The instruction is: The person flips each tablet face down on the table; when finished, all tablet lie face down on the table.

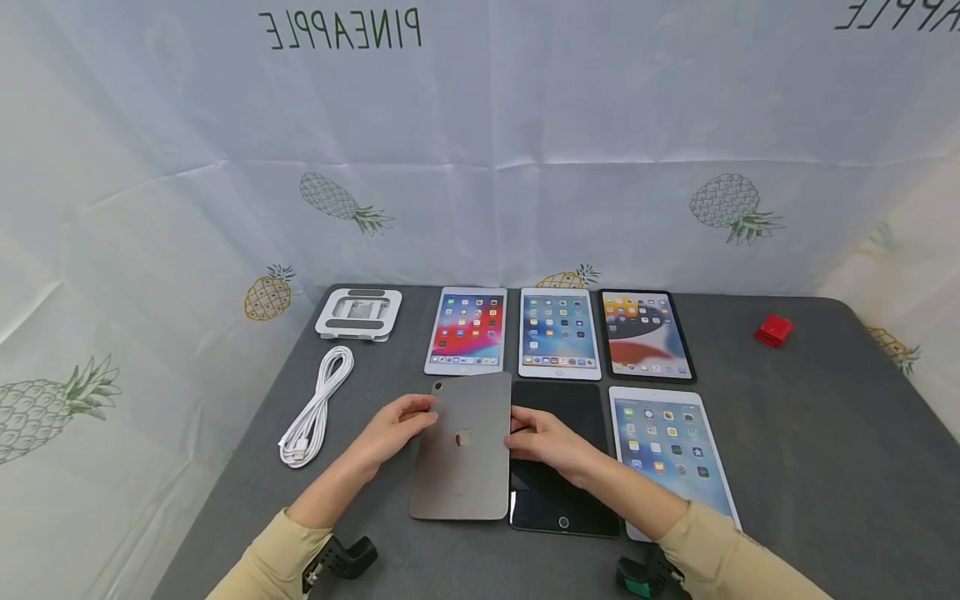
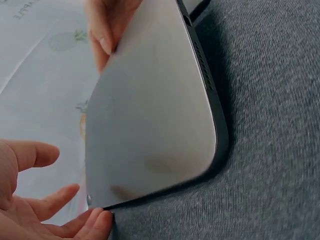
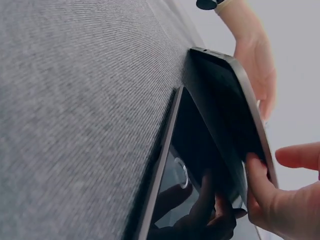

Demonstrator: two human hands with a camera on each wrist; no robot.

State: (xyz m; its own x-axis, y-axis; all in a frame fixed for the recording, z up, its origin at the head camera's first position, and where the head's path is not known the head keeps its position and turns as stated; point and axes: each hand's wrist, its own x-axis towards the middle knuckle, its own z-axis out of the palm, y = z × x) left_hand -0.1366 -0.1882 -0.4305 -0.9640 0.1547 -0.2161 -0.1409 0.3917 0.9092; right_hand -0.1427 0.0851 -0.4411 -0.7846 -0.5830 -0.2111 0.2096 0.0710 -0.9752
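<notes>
A grey tablet (image 1: 461,467) lies back up, its dark screen side (image 3: 225,100) turned down and its right edge lifted. My right hand (image 1: 551,446) pinches that right edge, with a finger (image 3: 260,182) against the screen side and another over the back. My left hand (image 1: 397,429) is at the left edge near the camera corner. Its fingertips (image 2: 102,220) touch the corner, while the thumb and forefinger stand apart from it. Right of the grey tablet, a black tablet (image 1: 564,510) with a round button lies screen up, partly beneath my right hand and forearm.
Behind stand in a row two white tablets (image 1: 467,331) and a black-framed tablet (image 1: 648,336), screens lit. Another white tablet (image 1: 675,442) is by my right forearm. At left are a coiled white cable (image 1: 318,408) and a white stand (image 1: 360,313). A red object (image 1: 773,330) sits far right.
</notes>
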